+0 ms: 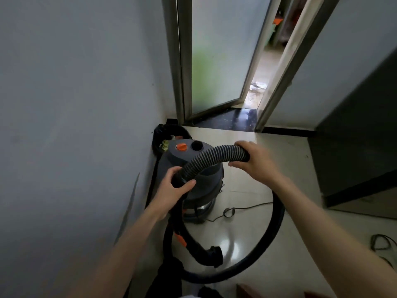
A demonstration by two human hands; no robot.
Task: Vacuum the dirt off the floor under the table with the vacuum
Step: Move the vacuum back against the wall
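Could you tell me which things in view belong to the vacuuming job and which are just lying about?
Belongs to the job:
- vacuum canister
- ribbed hose, gripped by the left hand and right hand
- loose hose cuff low over the floor

Just lying about:
- thin cable on the tiles
- dark cord bundle at the right
- glass door, ajar

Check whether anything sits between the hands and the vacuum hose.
Nothing does: the left hand grips the hose at its cuff end and the right hand grips it further along, above the vacuum canister.
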